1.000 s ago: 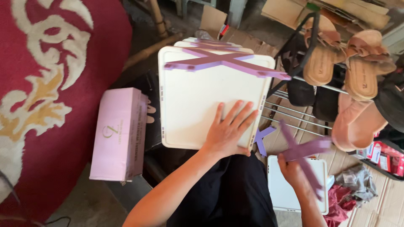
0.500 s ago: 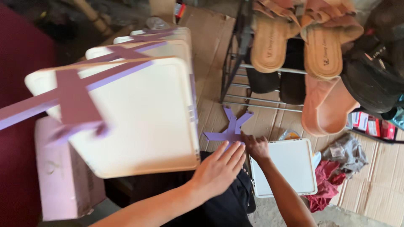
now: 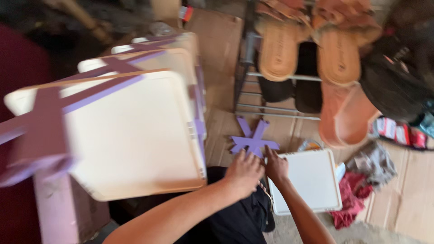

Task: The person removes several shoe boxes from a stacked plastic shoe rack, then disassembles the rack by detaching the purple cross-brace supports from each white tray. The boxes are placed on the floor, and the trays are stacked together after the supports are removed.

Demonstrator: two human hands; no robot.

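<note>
Two hands meet low in the middle of your head view, both down at a purple cross-shaped piece (image 3: 253, 141) that lies flat on the brown cardboard (image 3: 226, 131) covering the floor. Your left hand (image 3: 244, 172) comes in from the lower left, palm down, fingers spread and loose, fingertips touching the near edge of the piece; it grips nothing. Your right hand (image 3: 275, 165) sits just beside it, knuckles up, fingers reaching at the same edge; motion blur hides whether they pinch the piece or only rest against it, so you cannot tell. Just right of that hand a white square panel (image 3: 312, 180) lies flat, its near corner touching your wrist. Left of your arms a large cream panel (image 3: 131, 135) tilts toward you, with purple strips crossing its top edge and a blurred purple cross (image 3: 40, 131) at its left corner; more cream panels (image 3: 149, 56) are stacked behind it. A pink box (image 3: 54, 203) stands under the big panel's left end. Beyond the purple piece a metal shoe rack (image 3: 280, 108) holds tan sandals (image 3: 278, 52) and a dark shoe (image 3: 393, 81). Red cloth (image 3: 350, 203) and grey cloth (image 3: 373, 162) lie crumpled right of the white panel. Your dark-clad lap (image 3: 235, 221) fills the bottom centre.
</note>
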